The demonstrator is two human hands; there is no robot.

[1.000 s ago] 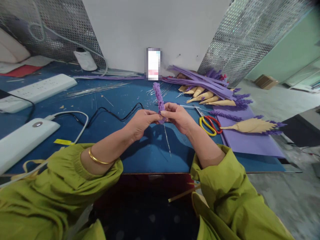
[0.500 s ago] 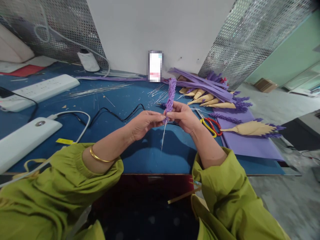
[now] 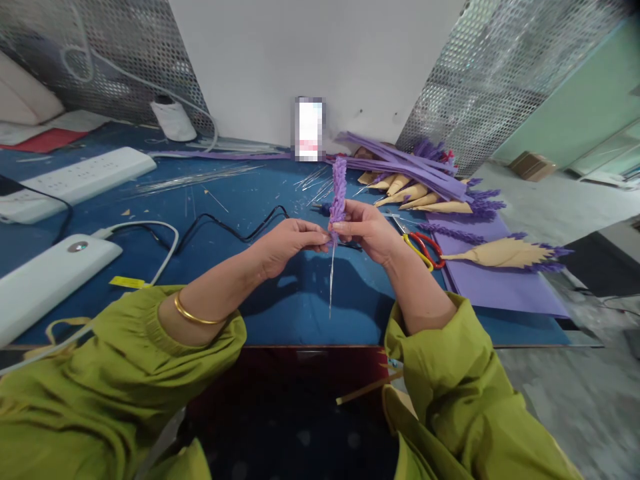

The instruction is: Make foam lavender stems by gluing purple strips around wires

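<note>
Both hands meet above the blue table (image 3: 260, 307) and pinch one purple lavender sprig (image 3: 339, 188) at its lower end. The sprig stands nearly upright. A thin clear wire stem (image 3: 331, 280) hangs straight down from it. My left hand (image 3: 287, 243) closes its fingertips on the sprig's base from the left. My right hand (image 3: 365, 230) wraps thumb and fingers round the same base from the right. A gold bangle (image 3: 193, 315) sits on my left wrist.
Yellow-and-red scissors (image 3: 423, 248) lie just right of my right hand. Purple foam sheets (image 3: 493, 280) and several finished paper-wrapped sprigs (image 3: 500, 253) fill the right side. Two white power strips (image 3: 50, 273) and a black cable (image 3: 225, 230) lie at the left. Loose wires (image 3: 195, 179) are scattered behind.
The sprig swung from leaning left to nearly upright as the fingers turned it. The wire stem now hangs straight down. Both hands stayed in about the same place.
</note>
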